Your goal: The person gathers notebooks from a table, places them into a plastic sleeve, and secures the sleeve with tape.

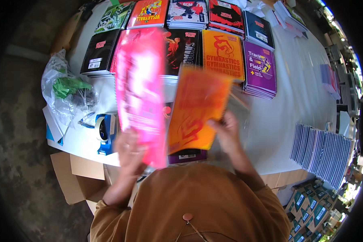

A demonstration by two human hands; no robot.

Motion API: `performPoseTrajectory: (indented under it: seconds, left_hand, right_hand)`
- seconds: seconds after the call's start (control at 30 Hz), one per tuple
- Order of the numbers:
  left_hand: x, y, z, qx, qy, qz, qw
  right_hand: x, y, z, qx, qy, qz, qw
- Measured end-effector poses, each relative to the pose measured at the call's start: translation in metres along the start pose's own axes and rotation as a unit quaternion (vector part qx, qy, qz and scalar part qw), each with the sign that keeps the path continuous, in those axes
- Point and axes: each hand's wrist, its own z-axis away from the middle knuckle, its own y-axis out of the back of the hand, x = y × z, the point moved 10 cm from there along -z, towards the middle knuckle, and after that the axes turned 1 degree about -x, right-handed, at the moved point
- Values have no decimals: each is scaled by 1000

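A shiny pink spiral notebook, smeared by motion, is in my left hand, gripped near its lower end. My right hand pinches an orange spiral notebook by its right edge; its printed figure is upside down. Both notebooks are above the near part of the table, side by side. Below them, a dark and purple notebook shows partly at the table's front edge. Beyond stand stacks of notebooks, among them an orange stack, a purple stack and a black stack.
A blue tape dispenser and crumpled clear plastic bags lie on the left of the white table. To the right is a long row of spiral notebooks. Cardboard boxes stand below the front edge; several patterned cartons are lower right.
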Motion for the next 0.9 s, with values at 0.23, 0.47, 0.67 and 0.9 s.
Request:
performPoseTrajectory:
  seconds: [0.23, 0.47, 0.67, 0.9]
  left_hand:
    - [-9, -112, 123, -327, 132, 122, 928]
    - [-258, -114, -49, -159, 105, -253, 949]
    - [-317, -88, -41, -277, 318, -246, 873]
    - [-40, -101, 85, -353, 73, 93, 928]
  right_hand:
    - [43, 13, 33, 59, 97, 539, 835]
    - [73, 30, 22, 22, 119, 496, 860]
    - [64, 37, 29, 45, 177, 449, 875]
    - [67, 27, 30, -9, 196, 469, 861]
